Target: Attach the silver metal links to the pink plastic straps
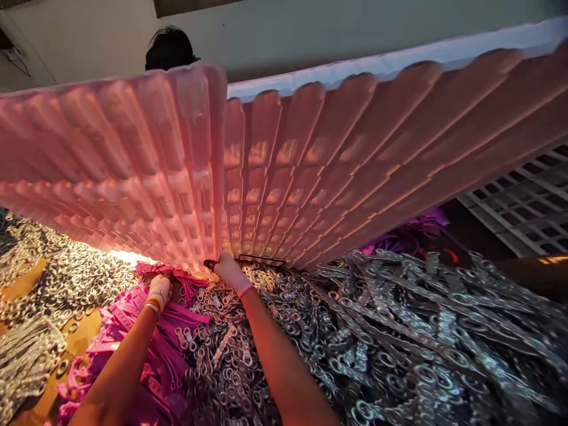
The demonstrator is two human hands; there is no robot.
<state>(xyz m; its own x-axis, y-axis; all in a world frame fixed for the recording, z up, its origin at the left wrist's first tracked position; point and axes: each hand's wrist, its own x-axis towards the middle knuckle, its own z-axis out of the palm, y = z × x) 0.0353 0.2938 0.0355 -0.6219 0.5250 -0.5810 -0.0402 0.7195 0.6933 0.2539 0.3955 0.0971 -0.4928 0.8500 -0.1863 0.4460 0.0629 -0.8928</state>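
My left hand (160,291), in a pale knit glove, is closed on the top of a bundle of bright pink strips (171,343). Thin cords or narrow ends of the bundle run out past its fingers. My right hand (231,273), gloved too, reaches to the foot of the pink ribbed plastic panels (202,195). Its fingers are closed around a small dark object (210,265), perhaps a handle; its kind cannot be made out. Loose metal chain-like links (231,349) lie under and between both forearms.
Tall pink panels stand across the view, with a second panel (310,154) angling right. Silvery link strips (399,331) heap at right, small rings (89,260) at left. Purple strips (403,234) and a white grid crate (528,195) lie behind. A person's head (171,48) shows above the panels.
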